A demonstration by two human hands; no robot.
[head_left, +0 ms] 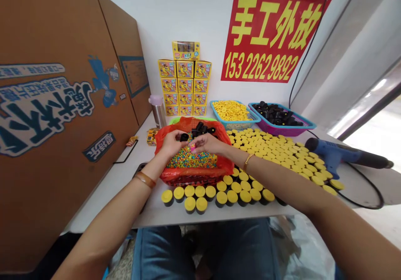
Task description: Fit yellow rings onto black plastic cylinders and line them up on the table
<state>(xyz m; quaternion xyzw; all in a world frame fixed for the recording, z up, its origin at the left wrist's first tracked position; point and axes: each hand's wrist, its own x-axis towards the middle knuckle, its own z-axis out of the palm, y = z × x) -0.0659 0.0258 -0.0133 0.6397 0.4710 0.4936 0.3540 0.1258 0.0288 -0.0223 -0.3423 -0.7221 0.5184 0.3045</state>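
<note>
My left hand (171,141) pinches a small black cup (184,137) over a basket lined with a red bag (225,163). The basket holds many small coloured candies (191,160) and several loose black cups (202,129) at its far side. My right hand (209,143) is curled just right of the left, fingertips with pink nails closed above the candies; what they hold is hidden. In front of the basket stand rows of black cups capped with yellow lids (216,193).
Loose yellow lids (275,148) cover the table on the right. Behind them sit a blue basket of yellow lids (232,111) and a purple basket of black cups (278,115). A blue glue gun (338,155), stacked yellow boxes (184,86), a steel flask (158,111) and large cardboard cartons (62,104) surround the spot.
</note>
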